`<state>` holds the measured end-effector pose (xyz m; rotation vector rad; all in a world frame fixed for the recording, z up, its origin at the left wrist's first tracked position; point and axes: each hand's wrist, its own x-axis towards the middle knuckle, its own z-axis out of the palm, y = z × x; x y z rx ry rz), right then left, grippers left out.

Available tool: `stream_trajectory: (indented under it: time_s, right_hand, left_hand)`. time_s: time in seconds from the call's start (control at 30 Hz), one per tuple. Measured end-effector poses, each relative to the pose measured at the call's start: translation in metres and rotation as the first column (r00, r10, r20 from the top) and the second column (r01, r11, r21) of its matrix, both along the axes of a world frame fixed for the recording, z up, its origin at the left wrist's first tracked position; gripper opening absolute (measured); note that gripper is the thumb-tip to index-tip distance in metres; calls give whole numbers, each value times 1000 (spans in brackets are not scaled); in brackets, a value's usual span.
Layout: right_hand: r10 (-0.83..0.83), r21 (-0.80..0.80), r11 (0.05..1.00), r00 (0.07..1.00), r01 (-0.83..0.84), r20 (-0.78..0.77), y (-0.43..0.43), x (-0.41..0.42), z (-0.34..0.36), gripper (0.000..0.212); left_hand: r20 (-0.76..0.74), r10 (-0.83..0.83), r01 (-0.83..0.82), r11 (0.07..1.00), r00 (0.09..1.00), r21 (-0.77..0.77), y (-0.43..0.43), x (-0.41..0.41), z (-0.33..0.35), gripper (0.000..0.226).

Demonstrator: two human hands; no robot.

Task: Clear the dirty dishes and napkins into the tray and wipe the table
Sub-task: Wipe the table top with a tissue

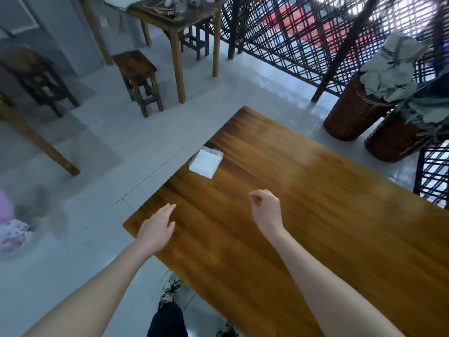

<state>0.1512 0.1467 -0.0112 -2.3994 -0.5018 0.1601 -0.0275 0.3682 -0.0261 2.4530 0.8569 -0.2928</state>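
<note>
**Two bare hands over a wooden table with a box of white napkins**

The long, glossy brown wooden table (303,215) runs from the lower right up toward the middle of the view, its planks showing a streaked grain and a pale sheen of reflected light. On it, right at the far left edge, stands a small clear plastic box of white paper napkins (206,162). The box is square, and the stack inside shows as a flat white block. It sits well beyond both hands.

The left hand (155,229) hangs over the near left corner of the table, palm down, fingers straight and close together, thumb out to the side. It holds nothing; whether it touches the wood cannot be told. The right hand (266,210) is over the middle of the table, back toward the camera, with its fingers curled under into a loose fist and the thumb against the forefinger. Nothing shows in its grasp. Both forearms are bare.

Below the table edge, a dark trouser leg and a patterned light-and-dark shoe (170,285) stand on the pale grey tiled floor (97,166). Farther off are a dark brown square wooden stool (136,69) and a second brown wooden table (175,20) with blurred things on it. To the right, two round dark wicker baskets (349,113) holding pale green leaves stand before a black woven lattice screen (303,32). At the far left edge is a pink shape too blurred to make out.
</note>
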Motion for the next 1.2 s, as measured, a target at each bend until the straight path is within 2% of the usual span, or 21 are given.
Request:
stream_trajectory:
  time_s: [0.43,0.67,0.87,1.2]
  right_hand:
    - [-126,-84,989,991,121,-45,166,39,-11,20]
    - [-72,-275,960,994,48,-77,212,71,-37,24]
    - [-161,-421,901,982,104,-103,221,88,-58,22]
    - [-182,-437,892,977,118,-109,225,82,-65,10]
  left_hand:
    - [-19,-195,195,981,981,-13,188,55,-25,54]
    - [-19,-272,268,957,962,-113,195,78,-47,54]
    - [-2,-287,283,945,958,-165,200,89,-61,54]
    - [11,-309,304,931,951,-201,210,99,-69,53]
